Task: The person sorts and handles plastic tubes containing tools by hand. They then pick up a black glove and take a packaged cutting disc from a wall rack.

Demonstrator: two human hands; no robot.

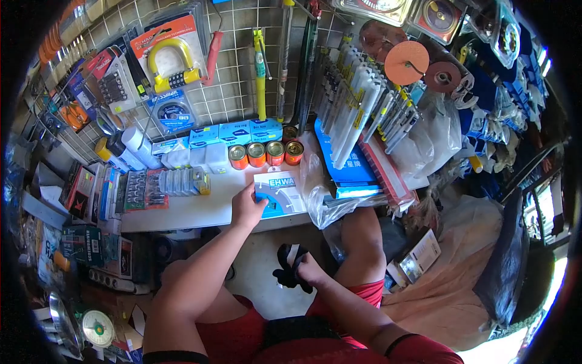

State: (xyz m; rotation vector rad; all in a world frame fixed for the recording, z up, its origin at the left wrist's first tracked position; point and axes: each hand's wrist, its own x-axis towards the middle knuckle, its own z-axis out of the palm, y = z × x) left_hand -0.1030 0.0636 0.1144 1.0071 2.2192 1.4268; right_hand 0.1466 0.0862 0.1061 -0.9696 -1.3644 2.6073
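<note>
My left hand (247, 207) grips the left edge of a flat white and blue EHWA package (280, 194), its thumb lying over the front. The package is at the front edge of the white shelf (209, 206). Lower and to the right, in front of my lap, my right hand (310, 271) is closed around a bunched black cloth (292, 267) with a white patch. Several small orange cans (257, 155) stand in a row just behind the package.
Blue boxes (234, 131) stand behind the cans. Clear plastic wrapping (321, 197) hangs over the shelf edge beside the package. Packed drill bits (354, 100) hang at the right; small clear cases (179, 182) lie at the left. A yellow lock (176, 80) hangs on the wire grid.
</note>
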